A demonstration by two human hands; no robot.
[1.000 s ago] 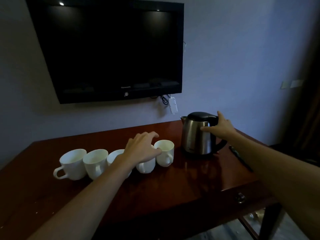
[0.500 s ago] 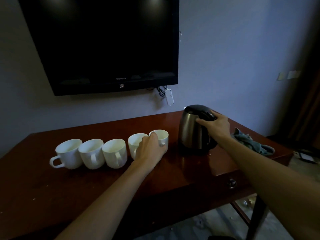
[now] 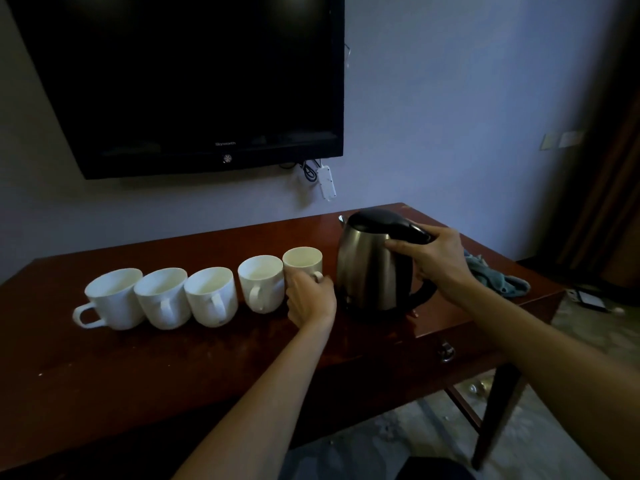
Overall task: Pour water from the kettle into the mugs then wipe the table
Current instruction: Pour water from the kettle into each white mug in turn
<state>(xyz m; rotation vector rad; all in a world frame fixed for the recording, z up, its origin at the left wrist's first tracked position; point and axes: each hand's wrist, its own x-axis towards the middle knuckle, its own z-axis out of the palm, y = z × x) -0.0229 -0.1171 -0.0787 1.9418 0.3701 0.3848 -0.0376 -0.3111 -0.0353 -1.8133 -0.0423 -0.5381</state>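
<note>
Presently the kettle [image 3: 374, 268], steel-bodied with a black lid and handle, stands upright on the right part of the wooden table [image 3: 104, 375]. Right hand [image 3: 438, 261] has its fingers curled round the black handle at the top, thumb lying against the steel wall below the lid; the kettle body sits to the left of that palm. Five white mugs stand in a row left of the kettle, nearly touching one another. Left hand [image 3: 310, 299] holds the rightmost mug [image 3: 302, 261] low at its handle side, fingers wrapped and mostly hidden behind the knuckles; this mug stands just beside the kettle. The leftmost mug [image 3: 114, 299] points its handle leftward. A blue-grey cloth [image 3: 498, 280] lies crumpled near the table's right edge, behind the right wrist. A dark television [image 3: 194, 81] hangs on the wall above
</note>
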